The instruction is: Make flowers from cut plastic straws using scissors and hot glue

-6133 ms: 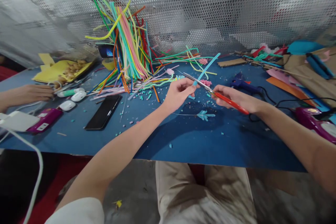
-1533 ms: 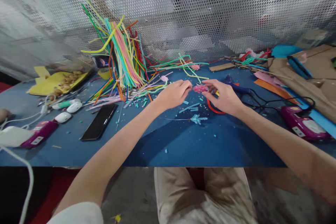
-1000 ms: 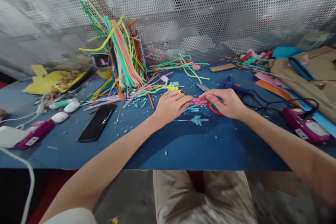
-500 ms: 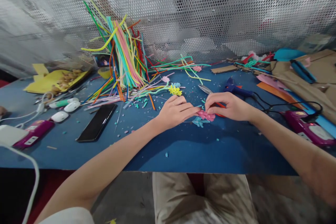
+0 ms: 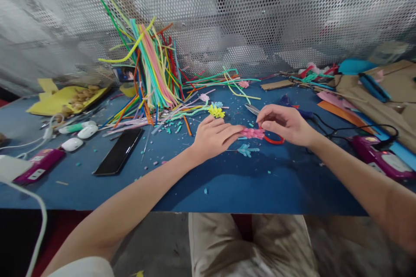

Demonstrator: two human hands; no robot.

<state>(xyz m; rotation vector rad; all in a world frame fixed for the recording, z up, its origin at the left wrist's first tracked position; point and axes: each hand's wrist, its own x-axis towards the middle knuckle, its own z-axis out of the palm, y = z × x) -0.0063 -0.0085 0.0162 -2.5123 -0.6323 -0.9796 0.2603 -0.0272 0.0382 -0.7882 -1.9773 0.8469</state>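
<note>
My left hand (image 5: 215,139) is closed, palm down, on one end of a fluffy pink pipe-cleaner piece (image 5: 252,133), which sticks out to the right from its fingertips. My right hand (image 5: 287,124) is at the free end of the pink piece, its fingers curled and thumb slightly apart; nothing shows between them. Under it lies a pair of scissors, its blades (image 5: 252,109) pointing away and one red handle loop (image 5: 274,140) showing. A light blue pipe-cleaner sprig (image 5: 247,150) on a thin stem lies just below the pink piece. A yellow pipe-cleaner flower (image 5: 216,111) rests beyond my left hand.
A tall bundle of coloured pipe cleaners (image 5: 151,65) stands at the back left. A black phone (image 5: 118,152) lies left of my arm. A blue glue gun (image 5: 303,114) and purple power strip (image 5: 378,153) are at right. Clippings are scattered across the blue table (image 5: 234,194).
My right hand has lifted and moved slightly right, its fingers coming off the pink piece. More of that piece and the red scissor handle now shows. My left hand keeps its hold.
</note>
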